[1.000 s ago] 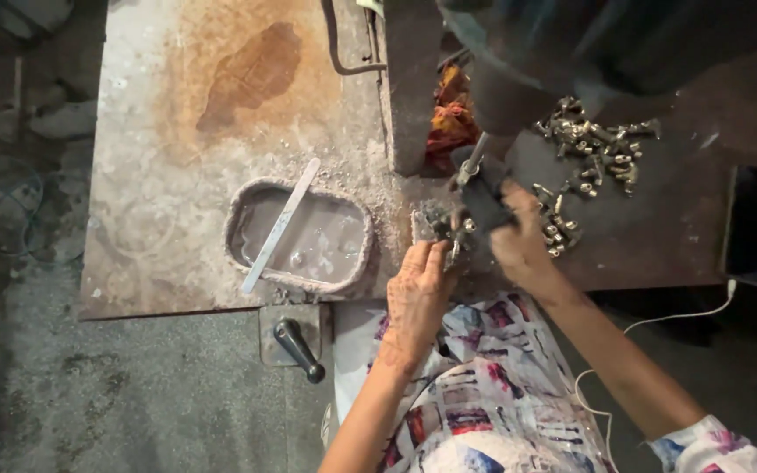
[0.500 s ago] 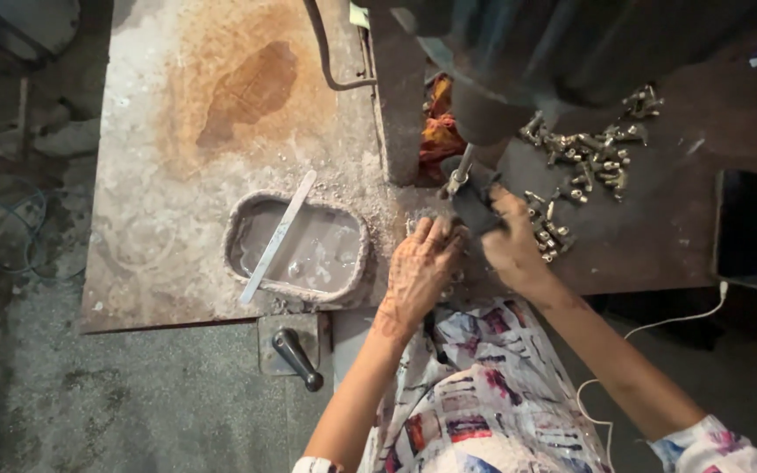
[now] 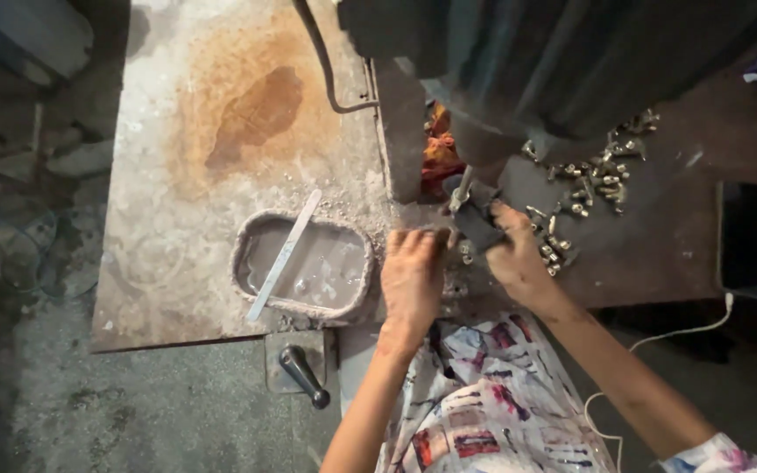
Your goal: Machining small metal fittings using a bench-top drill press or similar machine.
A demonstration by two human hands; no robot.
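Left hand (image 3: pixel 413 278) lies palm down at the desk (image 3: pixel 177 263) edge, fingers curled over a small metal part (image 3: pixel 466 254) under the machine head; whether its grip actually closes on the part I cannot tell, the back of the hand hides it. Judged purpose: steadying the work against the tool above. Right hand (image 3: pixel 519 254), at 3 o'clock of the left and almost touching it, has its grip closed around a dark lever (image 3: pixel 475 215) that rises toward the machine (image 3: pixel 554 70) at 12 o'clock, a hold suited to pulling the tool down.

A heap of small brass fittings (image 3: pixel 602 175) lies at 1 o'clock of the right hand, within easy reach (loose, not in any container); a few stragglers rest just beside the right knuckles.

Containers: one oval tray (image 3: pixel 247 236), crusted rim, at 9 o'clock of the left hand, holding cloudy liquid; a flat pale stick (image 3: pixel 284 256) rests slantwise across it. A black crank handle (image 3: pixel 304 377) sits below the tray at 6 o'clock.
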